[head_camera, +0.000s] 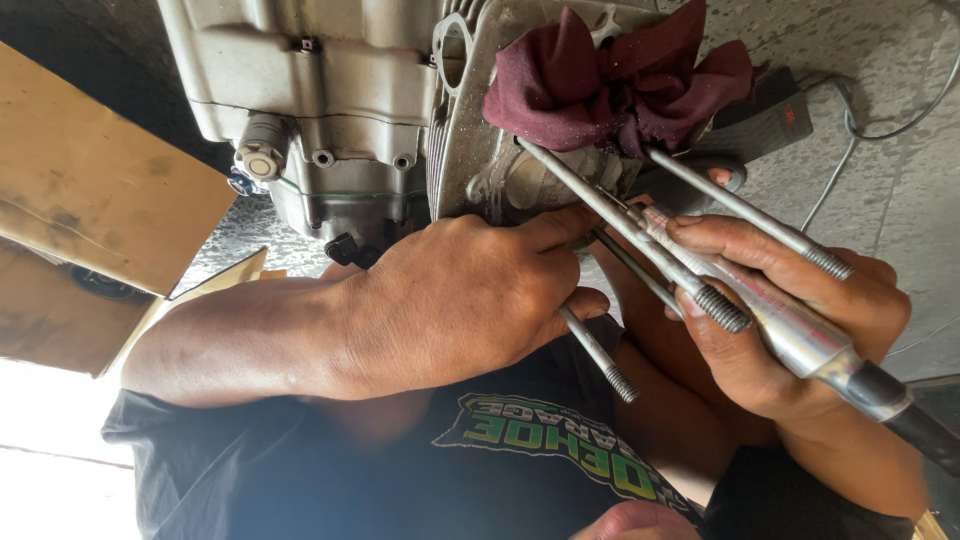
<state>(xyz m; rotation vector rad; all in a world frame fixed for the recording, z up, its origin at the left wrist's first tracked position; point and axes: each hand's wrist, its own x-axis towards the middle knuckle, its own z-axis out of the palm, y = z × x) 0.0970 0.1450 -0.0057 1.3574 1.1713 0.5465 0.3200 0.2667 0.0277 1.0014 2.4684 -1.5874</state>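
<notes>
While the right hand (800, 320) grips a metal rotary tool (790, 325) between the threaded studs (640, 240), the left hand (470, 290) clamps the engine cylinder (480, 150) beneath a maroon rag (620, 80); I judge the bit could skid and nick stud threads or fingers

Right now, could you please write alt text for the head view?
Left hand grips a grey engine block among long threaded studs; right hand holds a metal tool beside them. A maroon rag plugs the opening.

left hand (470, 300) knuckles up, right hand (790, 320) fingers curled, grip closed
</notes>
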